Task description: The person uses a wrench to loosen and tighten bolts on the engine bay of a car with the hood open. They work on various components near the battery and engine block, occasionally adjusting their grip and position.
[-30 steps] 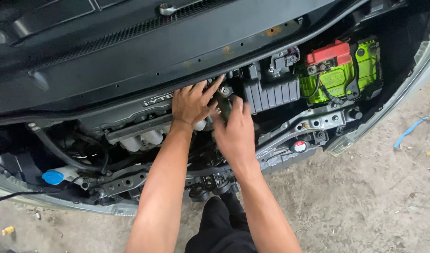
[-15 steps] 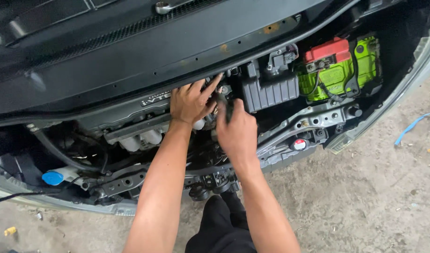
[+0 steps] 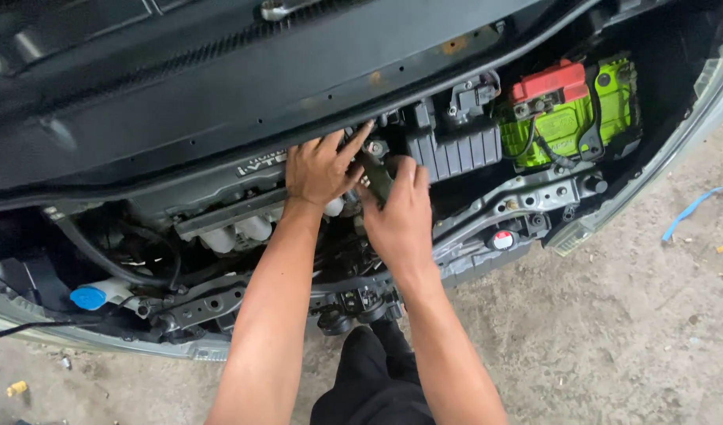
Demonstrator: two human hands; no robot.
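Two hands deep in an open engine bay

Under the raised hood, a green battery with a red cap sits at two o'clock, a black ribbed box beside it. Centre: left hand, fingers spread on the engine, and right hand, fingers curled round a dark tool. Blue round cap at eight o'clock.

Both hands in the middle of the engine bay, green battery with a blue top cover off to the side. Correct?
Not quite: the head view shows the green battery has a red top cover, not blue. The only blue there is a small cap at the opposite end of the bay. The left hand and right hand are indeed in the middle of the engine bay.
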